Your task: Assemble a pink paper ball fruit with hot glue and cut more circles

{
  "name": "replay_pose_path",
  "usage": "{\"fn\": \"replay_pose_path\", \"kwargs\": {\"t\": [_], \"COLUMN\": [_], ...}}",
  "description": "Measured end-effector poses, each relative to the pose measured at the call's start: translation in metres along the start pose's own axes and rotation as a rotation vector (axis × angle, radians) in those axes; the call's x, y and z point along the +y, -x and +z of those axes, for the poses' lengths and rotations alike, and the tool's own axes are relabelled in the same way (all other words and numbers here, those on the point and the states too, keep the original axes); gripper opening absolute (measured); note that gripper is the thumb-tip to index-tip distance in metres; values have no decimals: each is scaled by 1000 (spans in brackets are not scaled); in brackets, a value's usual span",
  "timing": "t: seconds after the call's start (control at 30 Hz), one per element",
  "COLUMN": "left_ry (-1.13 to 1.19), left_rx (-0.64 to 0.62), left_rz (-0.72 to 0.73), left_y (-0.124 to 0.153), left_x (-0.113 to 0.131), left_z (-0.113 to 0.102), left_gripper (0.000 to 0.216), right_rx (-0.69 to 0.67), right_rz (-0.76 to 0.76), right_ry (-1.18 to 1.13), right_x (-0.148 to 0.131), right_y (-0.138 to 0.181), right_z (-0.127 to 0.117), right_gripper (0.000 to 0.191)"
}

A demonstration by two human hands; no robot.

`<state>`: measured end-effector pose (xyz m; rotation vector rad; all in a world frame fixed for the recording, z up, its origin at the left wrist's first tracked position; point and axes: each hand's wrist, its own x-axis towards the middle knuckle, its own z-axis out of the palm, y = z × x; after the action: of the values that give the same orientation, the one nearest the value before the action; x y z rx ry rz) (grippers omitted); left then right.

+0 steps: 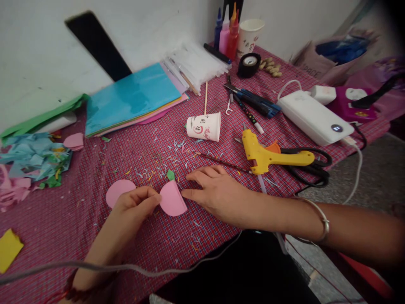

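One folded pink paper (172,200), left hand (135,204) pinching its curved edge; right hand (218,192) loosely spread beside the straight side

Left fingers (151,204) pinch while right fingers (194,194) spread loosely.

Folded pink paper (172,199): rounded to the left, straight edge on right slanting toward lower right, layers showing there; on the checked cloth (80,219), left rim pinched by left hand (131,207), right hand (218,193) at straight edge, contact unclear. Pink disc (117,191): flat, left of it, partly hidden behind left hand
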<state>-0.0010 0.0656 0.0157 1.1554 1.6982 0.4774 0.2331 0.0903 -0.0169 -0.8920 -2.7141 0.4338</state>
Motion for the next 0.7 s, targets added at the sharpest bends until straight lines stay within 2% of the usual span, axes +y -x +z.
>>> {"fn": "replay_pose_path", "kwargs": {"t": [0.33, 0.57, 0.7], "left_ry": [4, -17, -2], "left_rx": [11, 0, 13], "left_rz": [0, 32, 0], "left_y": [-1, -3, -2], "left_x": [2, -7, -8], "left_z": [2, -1, -2], "left_gripper": [24, 26, 27], "right_rx": [-8, -27, -24], "right_rz": [1, -7, -10], "right_ry": [11, 9, 5], "right_x": [0, 0, 0], "right_y": [0, 0, 0], "right_z": [0, -2, -1], "right_gripper": [35, 32, 31]}}
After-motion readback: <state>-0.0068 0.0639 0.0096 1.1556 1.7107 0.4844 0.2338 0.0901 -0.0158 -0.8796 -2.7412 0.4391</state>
